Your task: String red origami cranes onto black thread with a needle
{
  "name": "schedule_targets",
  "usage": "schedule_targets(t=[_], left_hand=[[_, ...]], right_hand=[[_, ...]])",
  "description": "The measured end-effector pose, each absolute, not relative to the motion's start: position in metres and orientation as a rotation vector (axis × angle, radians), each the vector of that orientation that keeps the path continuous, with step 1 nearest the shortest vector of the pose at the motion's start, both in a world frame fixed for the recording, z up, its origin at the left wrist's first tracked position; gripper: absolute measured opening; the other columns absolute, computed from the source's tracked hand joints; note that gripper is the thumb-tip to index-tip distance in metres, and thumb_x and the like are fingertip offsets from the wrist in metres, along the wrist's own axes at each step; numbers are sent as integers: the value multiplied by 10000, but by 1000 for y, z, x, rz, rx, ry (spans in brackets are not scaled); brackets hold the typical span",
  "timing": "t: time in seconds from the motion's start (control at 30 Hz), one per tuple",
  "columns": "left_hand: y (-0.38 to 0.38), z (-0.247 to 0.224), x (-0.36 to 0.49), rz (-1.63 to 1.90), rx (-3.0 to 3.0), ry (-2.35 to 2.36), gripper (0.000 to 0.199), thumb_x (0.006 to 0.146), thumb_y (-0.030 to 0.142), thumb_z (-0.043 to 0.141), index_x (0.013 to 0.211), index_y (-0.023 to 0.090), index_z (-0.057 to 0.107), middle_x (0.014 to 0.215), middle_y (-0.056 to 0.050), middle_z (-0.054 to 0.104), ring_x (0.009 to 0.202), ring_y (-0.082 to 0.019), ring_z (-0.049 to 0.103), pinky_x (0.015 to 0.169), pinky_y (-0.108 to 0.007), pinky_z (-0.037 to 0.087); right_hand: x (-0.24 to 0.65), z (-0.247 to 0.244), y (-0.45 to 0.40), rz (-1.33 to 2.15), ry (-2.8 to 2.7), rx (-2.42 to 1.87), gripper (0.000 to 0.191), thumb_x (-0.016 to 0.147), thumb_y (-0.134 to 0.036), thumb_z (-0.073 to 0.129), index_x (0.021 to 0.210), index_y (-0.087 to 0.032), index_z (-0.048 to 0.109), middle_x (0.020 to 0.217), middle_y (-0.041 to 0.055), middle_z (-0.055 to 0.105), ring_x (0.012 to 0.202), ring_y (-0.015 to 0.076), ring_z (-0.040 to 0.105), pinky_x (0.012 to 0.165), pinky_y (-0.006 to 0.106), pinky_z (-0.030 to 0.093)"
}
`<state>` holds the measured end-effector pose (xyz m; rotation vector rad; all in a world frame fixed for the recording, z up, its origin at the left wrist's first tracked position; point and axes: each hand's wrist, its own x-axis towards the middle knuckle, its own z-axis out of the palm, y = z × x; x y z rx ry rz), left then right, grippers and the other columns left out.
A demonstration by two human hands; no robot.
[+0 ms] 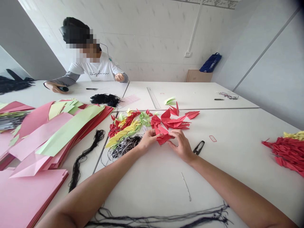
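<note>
A folded red paper crane point(162, 136) is held between my two hands, a little above the white table. My left hand point(149, 141) pinches its left side, and my right hand point(180, 144) grips its right edge between thumb and fingers. Just beyond lie more red paper cranes point(173, 122), some touching one another. A heap of small red, yellow and green folded papers point(127, 123) spreads to the left. Beside my left wrist sits a tangle of black and white cord point(124, 147). Black thread snips point(199, 147) rest right of my right hand.
Pink, green and red paper sheets point(59, 136) are stacked at left, near a black thread bundle point(82, 161). Black threads point(152, 218) run along the near edge, below a white twisted wire point(186, 186). Red folded papers point(285, 152) pile at right. A person point(97, 69) sits across the table.
</note>
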<state>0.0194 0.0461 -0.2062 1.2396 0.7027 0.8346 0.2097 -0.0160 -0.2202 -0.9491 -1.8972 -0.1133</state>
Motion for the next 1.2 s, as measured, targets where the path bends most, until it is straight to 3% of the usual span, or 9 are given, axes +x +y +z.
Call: schedule_targets(t=[1.2], left_hand=[[46, -204, 18, 815, 1244, 705, 371, 692, 425, 854, 850, 111, 733, 748, -39, 732, 633, -133, 627, 618, -222, 476]], right_hand=[[209, -218, -17, -152, -1900, -942, 368, 935, -169, 622, 1275, -242, 503, 1101, 108, 614, 1038, 235, 655, 835, 394, 617]])
